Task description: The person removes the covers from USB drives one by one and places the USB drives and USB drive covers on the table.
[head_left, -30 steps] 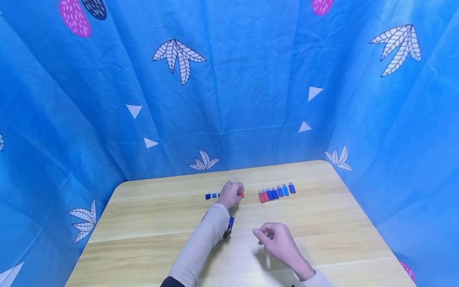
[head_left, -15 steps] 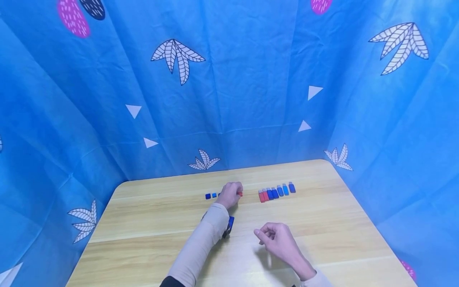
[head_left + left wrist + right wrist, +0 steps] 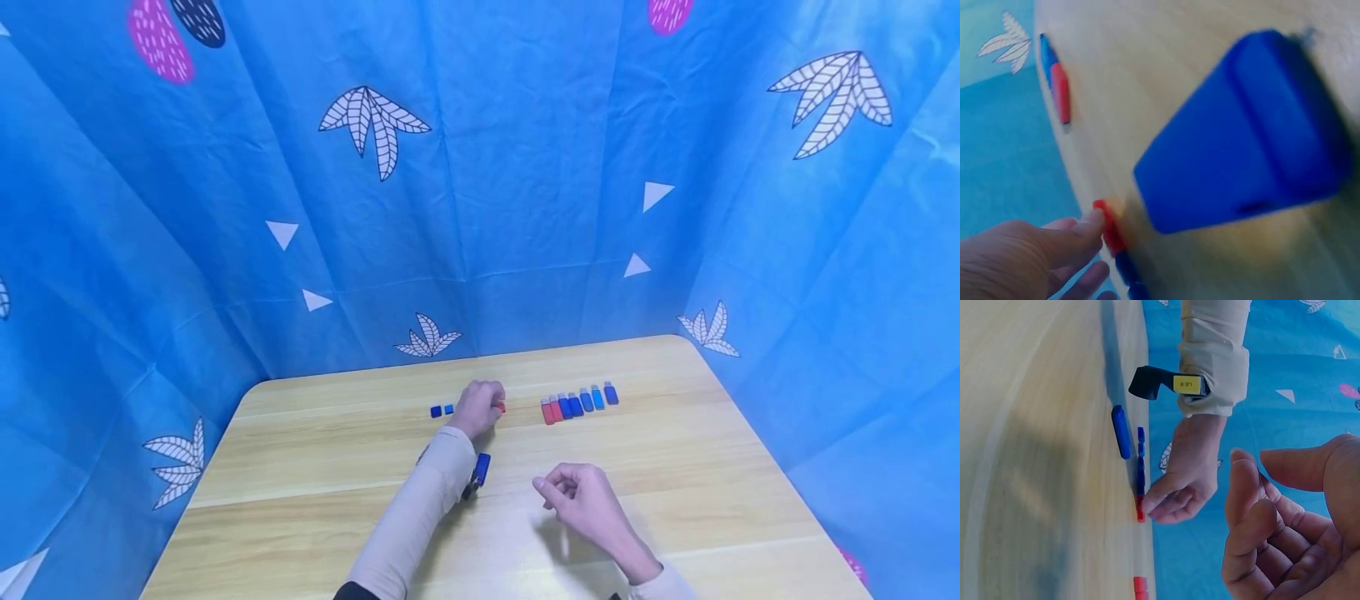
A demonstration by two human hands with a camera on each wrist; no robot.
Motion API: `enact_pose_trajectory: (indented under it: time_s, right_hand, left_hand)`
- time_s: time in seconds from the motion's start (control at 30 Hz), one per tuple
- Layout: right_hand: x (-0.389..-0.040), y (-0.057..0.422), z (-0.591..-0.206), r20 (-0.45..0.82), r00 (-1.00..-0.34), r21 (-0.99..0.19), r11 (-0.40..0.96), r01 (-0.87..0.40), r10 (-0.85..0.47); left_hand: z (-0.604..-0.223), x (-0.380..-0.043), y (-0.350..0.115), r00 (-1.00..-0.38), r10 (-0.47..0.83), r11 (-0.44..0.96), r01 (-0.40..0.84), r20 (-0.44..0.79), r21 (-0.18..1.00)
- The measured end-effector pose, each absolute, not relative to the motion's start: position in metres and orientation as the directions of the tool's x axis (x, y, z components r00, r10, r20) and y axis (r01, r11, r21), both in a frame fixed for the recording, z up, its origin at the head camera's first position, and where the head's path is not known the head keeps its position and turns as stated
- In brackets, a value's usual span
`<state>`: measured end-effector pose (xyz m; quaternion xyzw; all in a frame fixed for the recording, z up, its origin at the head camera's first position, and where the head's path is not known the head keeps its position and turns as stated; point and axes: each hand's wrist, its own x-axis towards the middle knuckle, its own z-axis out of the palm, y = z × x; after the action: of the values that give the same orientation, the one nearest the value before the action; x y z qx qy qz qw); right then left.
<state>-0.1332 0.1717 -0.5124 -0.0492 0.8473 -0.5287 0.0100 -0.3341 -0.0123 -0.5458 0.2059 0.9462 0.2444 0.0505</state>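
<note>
My left hand [image 3: 477,408] reaches to the far middle of the table, and its thumb and fingers pinch a small red cap [image 3: 1102,209] at the end of a row. Small blue caps [image 3: 436,412] continue that row to the left, partly hidden behind the hand in the head view. Below the left wrist lies a blue USB flash drive [image 3: 482,469], large and blurred in the left wrist view. My right hand [image 3: 588,504] hovers over the table's near right part, fingers loosely curled, thumb close to the index finger, nothing held.
Right of the left hand, several red and blue flash drives [image 3: 576,405] lie side by side, silver connectors pointing away. A wooden table [image 3: 300,467] bears everything, with a blue patterned curtain [image 3: 525,208] behind and at the sides. A black wrist mount [image 3: 1154,382] sits on the left sleeve.
My left hand has shifted slightly left along the row, and the red cap at its fingertips has moved left with it. The right hand stays nearly still.
</note>
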Motion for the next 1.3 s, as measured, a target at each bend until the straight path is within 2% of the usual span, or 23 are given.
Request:
enact_pose_trajectory:
  time_s: [0.27,0.53,0.8,0.97,1.3]
  right_hand:
    - [-0.137,0.172,-0.507,0.022,-0.997,-0.893,0.448,-0.056,-0.08]
    - [-0.149,0.166,-0.502,0.053,-0.996,-0.876,0.475,-0.083,-0.077]
    - [-0.166,0.155,-0.501,0.092,-0.993,-0.836,0.536,-0.121,-0.08]
    - [-0.179,0.147,-0.504,0.055,-0.994,-0.809,0.58,-0.101,-0.096]
    - [-0.202,0.127,-0.513,-0.025,-0.985,-0.741,0.664,-0.096,-0.17]
  left_hand:
    - [-0.528,-0.323,-0.037,-0.939,0.327,0.75,0.325,0.104,0.576]
    - [-0.518,-0.292,-0.078,-0.978,0.134,0.658,0.206,0.157,0.724]
    - [-0.527,-0.24,-0.108,-0.984,0.056,0.617,0.168,0.171,0.769]
    - [-0.53,-0.21,-0.114,-0.981,0.045,0.599,0.179,0.191,0.781]
    - [-0.534,-0.18,-0.118,-0.979,0.0,0.572,0.169,0.206,0.803]
